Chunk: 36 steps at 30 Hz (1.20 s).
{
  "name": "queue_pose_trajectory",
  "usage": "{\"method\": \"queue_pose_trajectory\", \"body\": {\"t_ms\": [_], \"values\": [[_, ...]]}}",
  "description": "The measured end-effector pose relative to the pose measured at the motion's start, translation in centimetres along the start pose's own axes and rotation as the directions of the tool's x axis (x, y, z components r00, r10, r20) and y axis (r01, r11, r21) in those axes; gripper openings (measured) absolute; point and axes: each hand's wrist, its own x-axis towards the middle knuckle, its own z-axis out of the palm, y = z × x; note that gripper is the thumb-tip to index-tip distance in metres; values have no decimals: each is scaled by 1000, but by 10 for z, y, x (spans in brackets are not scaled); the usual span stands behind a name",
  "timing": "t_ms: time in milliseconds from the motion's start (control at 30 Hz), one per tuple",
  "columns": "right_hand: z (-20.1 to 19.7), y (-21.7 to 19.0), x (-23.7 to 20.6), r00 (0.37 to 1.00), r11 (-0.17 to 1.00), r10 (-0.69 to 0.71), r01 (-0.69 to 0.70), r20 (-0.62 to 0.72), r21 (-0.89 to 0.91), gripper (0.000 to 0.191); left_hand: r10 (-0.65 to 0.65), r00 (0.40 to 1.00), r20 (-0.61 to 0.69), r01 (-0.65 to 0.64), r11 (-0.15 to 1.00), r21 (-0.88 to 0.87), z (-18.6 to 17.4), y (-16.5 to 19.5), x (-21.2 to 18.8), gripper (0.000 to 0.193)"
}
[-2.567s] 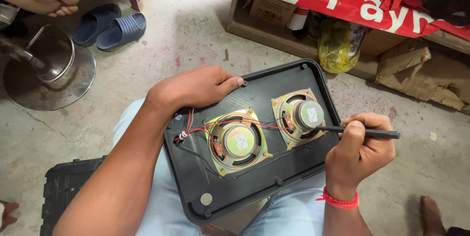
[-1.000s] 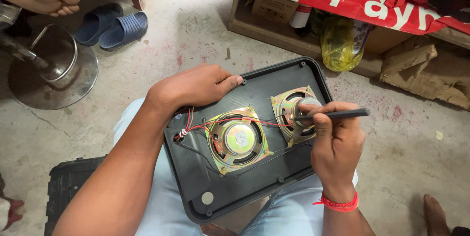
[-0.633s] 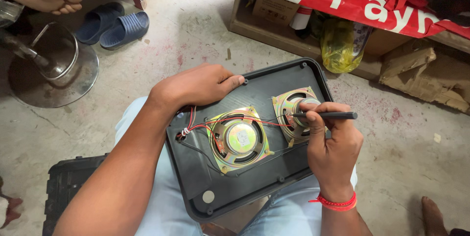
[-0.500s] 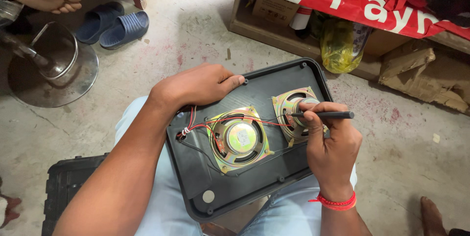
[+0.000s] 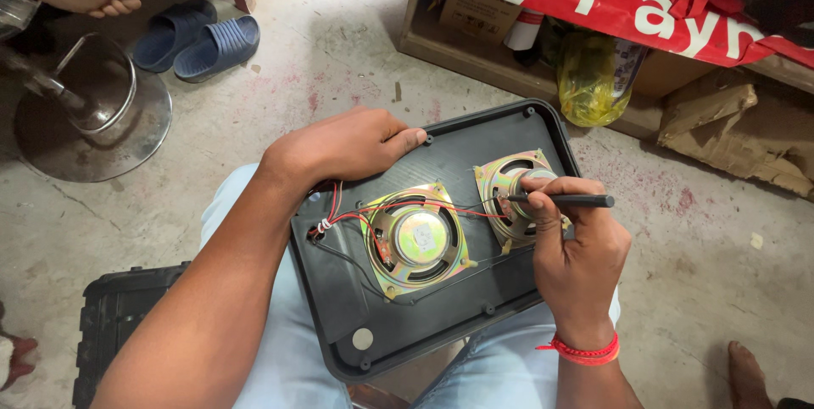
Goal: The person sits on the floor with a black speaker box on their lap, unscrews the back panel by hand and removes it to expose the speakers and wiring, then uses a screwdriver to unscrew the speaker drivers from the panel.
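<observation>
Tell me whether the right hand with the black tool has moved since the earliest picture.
Yes. The right hand has moved left and inward, bringing the black tool from beyond the panel's right edge to over the right speaker in the black panel.

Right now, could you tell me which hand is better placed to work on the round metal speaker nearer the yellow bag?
The right hand: it holds the thin black tool at that speaker, while the left hand steadies the black plastic panel.
</observation>
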Motion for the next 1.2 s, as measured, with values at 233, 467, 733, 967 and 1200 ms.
{"method": "queue_pose_trajectory", "body": {"t_ms": [233, 467, 733, 967, 1200], "values": [[0, -1, 0, 1000, 1000, -2, 1, -8, -16, 16, 8, 1000, -4, -8, 1000, 0, 0, 0, 0, 50], [-1, 0, 0, 1000, 1000, 15, -15, 0, -12, 15, -4, 1000, 0, 4, 1000, 6, 0, 2, 0, 50], [-2, 1, 0, 1000, 1000, 19, -19, 4, -11, 14, 0, 1000, 1, 0, 1000, 4, 0, 2, 0, 50], [-1, 0, 0, 1000, 1000, 15, -15, -4, 1, 14, 20, 1000, -15, -20, 1000, -2, 0, 1, -1, 48], [-2, -1, 0, 1000, 1000, 17, -17, 1, -25, 14, 17, 1000, -7, -17, 1000, 17, -1, 2, -3, 47]]}}
